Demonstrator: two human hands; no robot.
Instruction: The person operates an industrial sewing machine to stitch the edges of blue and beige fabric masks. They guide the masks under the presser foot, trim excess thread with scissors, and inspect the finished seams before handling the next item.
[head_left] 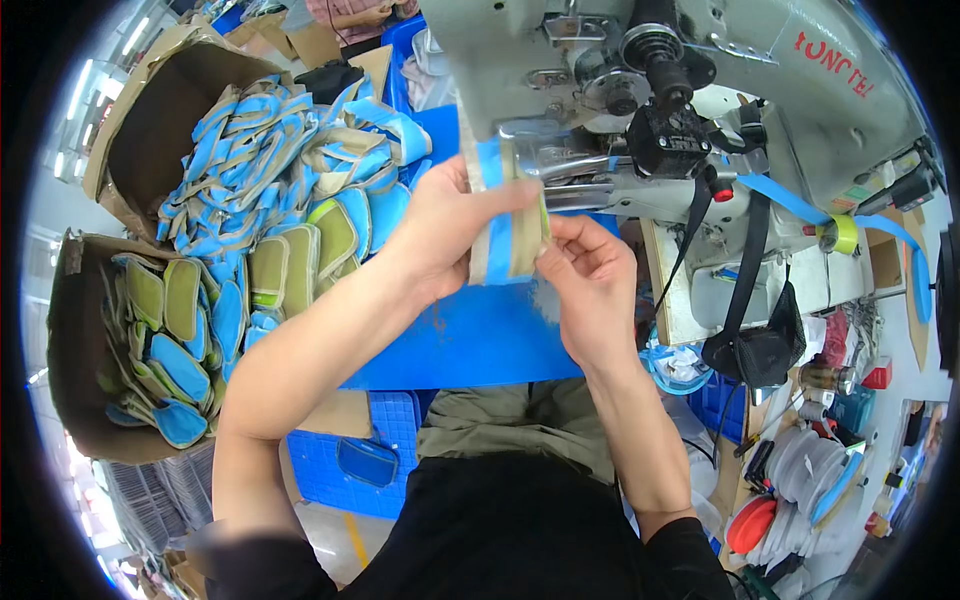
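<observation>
A khaki fabric piece with a blue stripe (pixel 497 235) is held up in front of the sewing machine. Its upper end lies close to the machine's metal parts; whether they touch I cannot tell. My left hand (pixel 445 225) grips it from the left, thumb across its face. With thumb and fingertips, my right hand (pixel 592 275) pinches its right edge, where a thin yellow-green line shows. The sewing machine (pixel 620 130) stands just beyond both hands, and a blue tape (pixel 785 197) runs to its right side. Beneath the hands is a blue work surface (pixel 450 345).
On the left, a cardboard box (pixel 75 330) holds green, khaki and blue pads. Behind it a heap of blue-and-khaki strips (pixel 250 160) spills from another carton (pixel 140 130). A black strap (pixel 750 270) hangs at right, above plastic reels (pixel 800 480). Another person (pixel 355 18) is at the far side.
</observation>
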